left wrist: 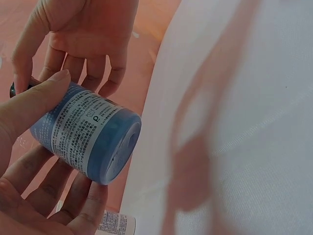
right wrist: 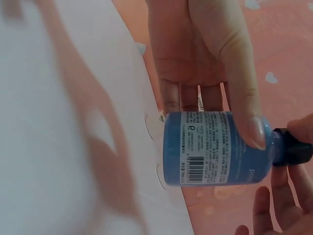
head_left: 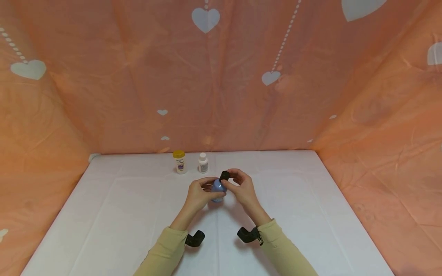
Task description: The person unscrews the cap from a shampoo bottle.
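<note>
A small blue bottle with a black cap is held above the table, tilted with its cap toward my right hand. My left hand grips the bottle's body, thumb across the near side and fingers behind. With thumb and fingers, my right hand pinches the black cap. In the left wrist view the bottle shows its printed label and its base. The right wrist view shows the label's barcode and the cap between the right thumb and fingers.
A white bottle with a yellow lid and a smaller all-white bottle stand upright toward the table's back edge. The table has a white cover. Orange cloth with white hearts hangs behind and at both sides.
</note>
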{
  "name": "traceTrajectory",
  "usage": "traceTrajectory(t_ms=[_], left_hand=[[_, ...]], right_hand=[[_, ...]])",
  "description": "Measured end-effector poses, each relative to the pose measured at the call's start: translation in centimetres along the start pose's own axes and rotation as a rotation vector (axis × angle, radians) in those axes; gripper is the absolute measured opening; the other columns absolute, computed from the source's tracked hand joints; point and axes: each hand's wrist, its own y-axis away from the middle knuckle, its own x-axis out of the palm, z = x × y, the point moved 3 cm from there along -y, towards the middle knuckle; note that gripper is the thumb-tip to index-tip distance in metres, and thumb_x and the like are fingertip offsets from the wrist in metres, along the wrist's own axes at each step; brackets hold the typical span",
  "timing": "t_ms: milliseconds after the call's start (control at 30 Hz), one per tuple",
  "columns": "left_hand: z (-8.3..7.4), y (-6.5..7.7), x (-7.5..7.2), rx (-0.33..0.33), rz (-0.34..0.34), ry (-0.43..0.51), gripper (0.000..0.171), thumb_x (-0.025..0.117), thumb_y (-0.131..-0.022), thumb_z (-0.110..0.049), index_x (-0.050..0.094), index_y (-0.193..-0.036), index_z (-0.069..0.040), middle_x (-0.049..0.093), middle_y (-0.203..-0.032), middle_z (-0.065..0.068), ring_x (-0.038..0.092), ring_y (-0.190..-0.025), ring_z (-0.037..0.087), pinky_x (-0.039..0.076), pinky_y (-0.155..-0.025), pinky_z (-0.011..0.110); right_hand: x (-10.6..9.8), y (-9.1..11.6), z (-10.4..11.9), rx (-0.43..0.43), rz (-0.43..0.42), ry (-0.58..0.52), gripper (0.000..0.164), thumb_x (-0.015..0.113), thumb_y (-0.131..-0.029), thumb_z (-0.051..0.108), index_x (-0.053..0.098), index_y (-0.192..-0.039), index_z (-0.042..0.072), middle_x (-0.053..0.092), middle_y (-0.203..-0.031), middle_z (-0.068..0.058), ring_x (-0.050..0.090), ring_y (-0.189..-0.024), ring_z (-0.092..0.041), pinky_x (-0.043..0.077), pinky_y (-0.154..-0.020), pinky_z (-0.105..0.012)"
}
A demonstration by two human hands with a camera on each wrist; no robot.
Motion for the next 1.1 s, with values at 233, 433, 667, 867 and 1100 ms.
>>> traceTrajectory(t_ms=[233, 433, 667, 867, 1100], left_hand=[[0.12, 0.1, -0.01, 0.006, 0.001, -0.009, 0.051, 0.089, -0.067, -0.019, 0.07, -0.113, -0.008, 0.068, -0.099, 0.007, 0.064, -0.088, 0.021, 0.054, -0.08, 0.037], [0.12, 0.06, 0.1, 0.009, -0.001, 0.006, 0.051, 0.089, -0.067, -0.019, 0.07, -0.112, -0.007, 0.069, -0.101, 0.007, 0.065, -0.088, 0.022, 0.054, -0.08, 0.038], [-0.14, 0.22, 0.13, -0.001, 0.002, 0.018, 0.05, 0.089, -0.066, -0.02, 0.071, -0.111, -0.011, 0.069, -0.101, 0.003, 0.065, -0.087, 0.019, 0.054, -0.078, 0.035], [-0.14, 0.28, 0.14, 0.011, 0.005, 0.021, 0.05, 0.09, -0.066, -0.019, 0.071, -0.112, -0.01, 0.069, -0.098, 0.005, 0.065, -0.087, 0.02, 0.055, -0.078, 0.037], [0.0, 0.22, 0.06, 0.007, 0.0, 0.016, 0.051, 0.09, -0.066, -0.019, 0.071, -0.112, -0.009, 0.069, -0.098, 0.006, 0.065, -0.087, 0.02, 0.054, -0.079, 0.037]], right_hand=[[-0.01, 0.08, 0.25, -0.033, 0.074, -0.03, 0.035, 0.066, -0.086, -0.003, 0.06, -0.12, -0.007, 0.062, -0.112, -0.022, 0.053, -0.108, -0.03, 0.033, -0.103, -0.057], [0.17, -0.01, 0.25, -0.064, 0.05, -0.047, 0.054, 0.071, -0.084, -0.002, 0.047, -0.132, -0.003, 0.055, -0.12, -0.027, 0.05, -0.112, -0.037, 0.032, -0.102, -0.058], [0.42, 0.01, 0.22, -0.034, -0.012, -0.028, 0.041, 0.076, -0.08, 0.003, 0.054, -0.114, -0.004, 0.06, -0.108, -0.02, 0.053, -0.103, -0.03, 0.035, -0.096, -0.049], [0.42, 0.01, 0.11, -0.025, -0.032, -0.008, 0.033, 0.078, -0.079, 0.004, 0.058, -0.104, -0.005, 0.062, -0.1, -0.017, 0.055, -0.098, -0.026, 0.039, -0.093, -0.041], [0.2, -0.03, -0.1, -0.022, -0.016, -0.007, 0.031, 0.076, -0.08, 0.003, 0.06, -0.106, -0.004, 0.063, -0.102, -0.013, 0.056, -0.1, -0.024, 0.04, -0.096, -0.041]])
